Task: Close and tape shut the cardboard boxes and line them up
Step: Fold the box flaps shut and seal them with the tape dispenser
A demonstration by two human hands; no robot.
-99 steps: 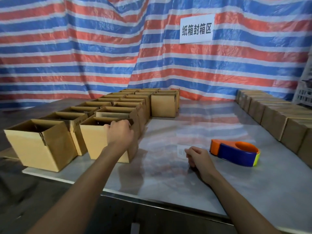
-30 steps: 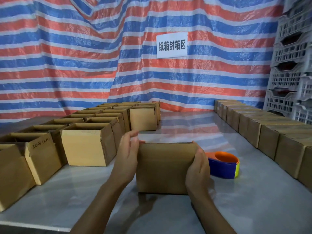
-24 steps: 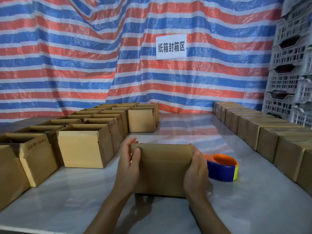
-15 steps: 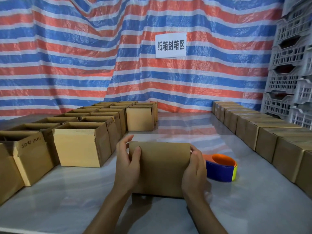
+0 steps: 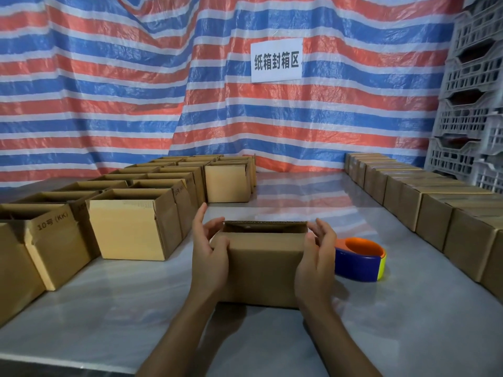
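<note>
Right now we have the cardboard box [image 5: 261, 270] standing on the tabletop [image 5: 109, 308] between our two hands. Our left hand [image 5: 209, 257] lies against its left end, with the fingers [image 5: 201, 217] nearly straight and reaching up past the top corner and the thumb resting on the near face. Our right hand [image 5: 315, 262] mirrors it at the right end. Its fingers [image 5: 325, 232] are loosely extended beside the upper corner, cupping rather than clasping. Between the two sets of fingertips the box's top is still open, and we can see a dark strip of the inside below the far edge.

Just beyond our right fingers sits the tape dispenser [image 5: 359, 261], blue with an orange core, close to the box; we cannot tell whether they touch. Out past our left fingers stand the open boxes [image 5: 133, 224] in two rows running away from us. Well beyond our right fingers the closed boxes [image 5: 435, 213] form a line along the tabletop's edge.
</note>
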